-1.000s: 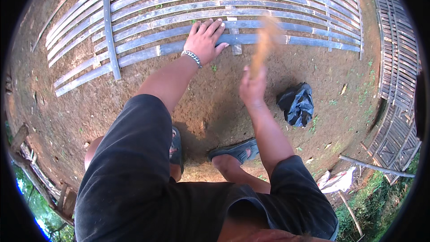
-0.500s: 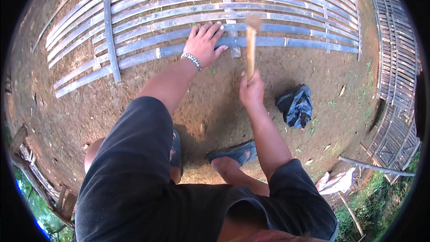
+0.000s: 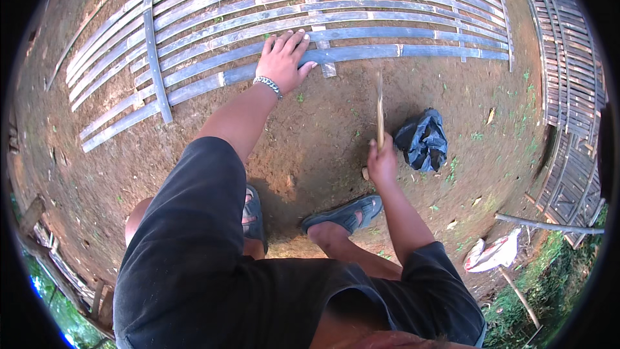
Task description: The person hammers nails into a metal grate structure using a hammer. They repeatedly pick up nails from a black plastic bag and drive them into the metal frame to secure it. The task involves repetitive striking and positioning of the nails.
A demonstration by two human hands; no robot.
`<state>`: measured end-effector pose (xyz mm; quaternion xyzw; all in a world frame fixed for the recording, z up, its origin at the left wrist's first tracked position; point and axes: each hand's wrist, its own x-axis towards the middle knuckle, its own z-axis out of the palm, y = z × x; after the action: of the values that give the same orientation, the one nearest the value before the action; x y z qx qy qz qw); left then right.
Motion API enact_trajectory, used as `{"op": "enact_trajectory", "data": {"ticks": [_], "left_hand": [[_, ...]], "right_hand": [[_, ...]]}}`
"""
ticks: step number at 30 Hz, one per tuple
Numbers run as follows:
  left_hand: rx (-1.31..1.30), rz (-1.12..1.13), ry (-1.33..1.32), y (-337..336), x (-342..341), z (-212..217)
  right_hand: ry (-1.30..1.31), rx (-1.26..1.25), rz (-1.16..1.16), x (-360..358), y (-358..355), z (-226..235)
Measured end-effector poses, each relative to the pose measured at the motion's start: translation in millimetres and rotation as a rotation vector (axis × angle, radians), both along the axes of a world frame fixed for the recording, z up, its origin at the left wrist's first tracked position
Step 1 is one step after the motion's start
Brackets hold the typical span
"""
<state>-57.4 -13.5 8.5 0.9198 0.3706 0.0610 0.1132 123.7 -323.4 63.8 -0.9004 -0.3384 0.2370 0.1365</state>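
My left hand (image 3: 283,59) lies flat across the two nearest slats of a bamboo lattice (image 3: 365,53), its fingers stretched out over them. A cross strip (image 3: 329,68) passes under the slats just right of that hand. My right hand (image 3: 383,160) is closed around the wooden handle (image 3: 380,111) of a hammer, over the bare soil on the near side of the lattice. The hammer's head is blurred, and its far end is apart from the slats. Beside my right hand stands a crumpled black plastic bag (image 3: 424,142); its contents cannot be made out.
Another bamboo panel (image 3: 568,58) lies along the right edge. A crossbar (image 3: 152,45) spans the lattice's left part. My sandalled feet (image 3: 342,214) are on the soil (image 3: 213,220). At lower right are a white sack (image 3: 494,253) and a pole (image 3: 549,224); old wood (image 3: 64,271) lies lower left.
My right hand has drawn the hammer back from the slats, toward me and a little right. The left hand keeps its place on the slats, while the whole view has shifted slightly.
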Motion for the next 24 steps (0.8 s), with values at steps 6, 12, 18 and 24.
{"op": "enact_trajectory", "data": {"ticks": [6, 12, 18, 24], "left_hand": [[0.027, 0.010, -0.070, -1, 1, -4], [0.060, 0.094, -0.213, 17, 5, 5], [0.085, 0.043, 0.015, 28, 12, -5], [0.030, 0.057, 0.035, 25, 11, -3]], "right_hand": [[-0.105, -0.084, 0.204, 25, -91, 0], [-0.185, 0.332, 0.420, 7, -52, 67], [-0.345, 0.387, 0.130, 85, -10, 104], [-0.085, -0.435, 0.152, 147, -13, 38]]}}
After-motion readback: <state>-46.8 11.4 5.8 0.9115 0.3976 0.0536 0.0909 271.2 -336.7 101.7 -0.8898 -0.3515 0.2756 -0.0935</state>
